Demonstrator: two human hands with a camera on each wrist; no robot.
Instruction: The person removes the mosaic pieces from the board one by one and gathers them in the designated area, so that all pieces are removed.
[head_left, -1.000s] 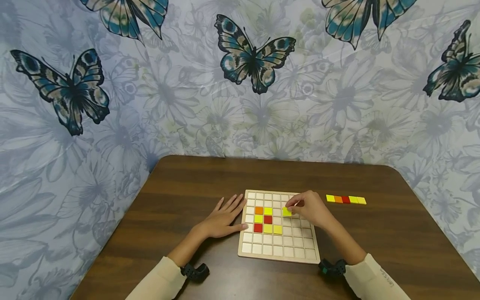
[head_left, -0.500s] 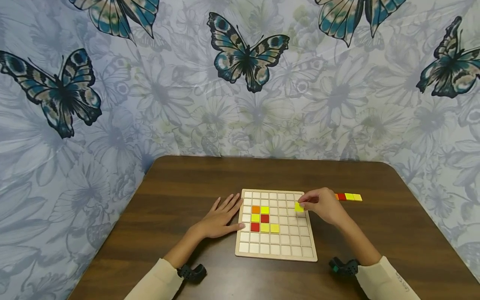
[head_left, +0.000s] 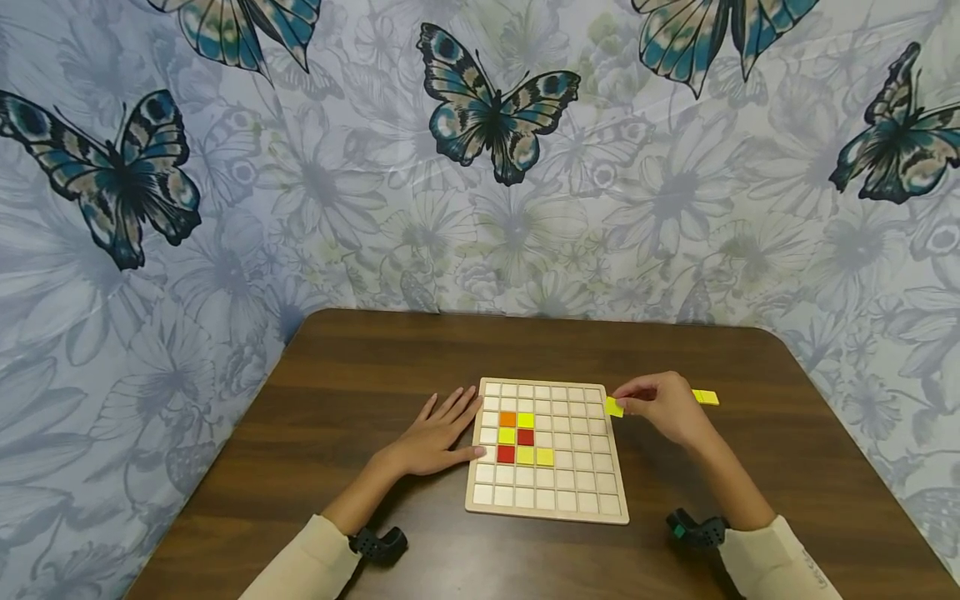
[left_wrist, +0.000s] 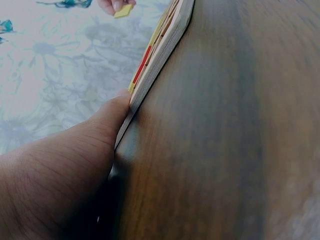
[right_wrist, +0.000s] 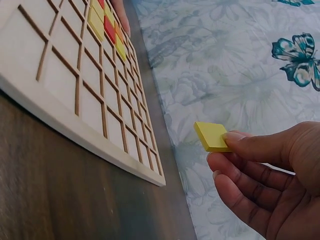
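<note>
A wooden grid board (head_left: 547,483) with pale square cells lies on the table. Orange, yellow and red square tiles (head_left: 525,437) sit in some cells at its left half. My left hand (head_left: 435,437) lies flat with spread fingers, its fingertips and thumb at the board's left edge. Between thumb and fingers, my right hand (head_left: 663,407) pinches a yellow tile (right_wrist: 212,136). It holds this tile up just beyond the board's upper right edge. In the left wrist view the left thumb (left_wrist: 117,107) touches the board's side.
A row of loose tiles (head_left: 706,397) lies on the brown table (head_left: 390,350) to the right, partly hidden behind the right hand. A butterfly-patterned cloth (head_left: 337,208) hangs behind the table. Each wrist wears a black strap (head_left: 378,546).
My right hand has carried the yellow tile rightward, from over the board's upper right cells to past its right edge. The left hand stays at the board's edge.
</note>
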